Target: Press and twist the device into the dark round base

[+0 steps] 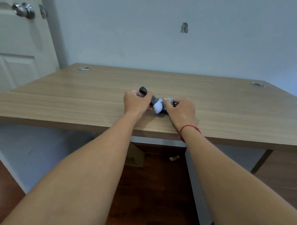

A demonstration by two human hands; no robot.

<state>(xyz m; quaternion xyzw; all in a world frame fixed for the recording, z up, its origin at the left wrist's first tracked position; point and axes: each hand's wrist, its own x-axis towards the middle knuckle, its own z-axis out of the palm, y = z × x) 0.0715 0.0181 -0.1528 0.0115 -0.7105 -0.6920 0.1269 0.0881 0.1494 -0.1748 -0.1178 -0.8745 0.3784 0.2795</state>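
My left hand (136, 103) grips a dark cylindrical object (143, 90) over the middle of the wooden desk (73, 96); its rounded black end sticks out beyond my fingers. A pale white part (158, 107) shows between my two hands. My right hand (180, 109), with a red string on the wrist, pinches a small dark piece (168, 100) at the other end of that white part. What the dark object is I cannot tell.
The desk has a cable grommet at each back corner (84, 68) (257, 84). A white door with a metal knob (23, 10) stands at the left. A cardboard piece (136, 156) and a small scrap (174, 158) lie on the dark floor under the desk.
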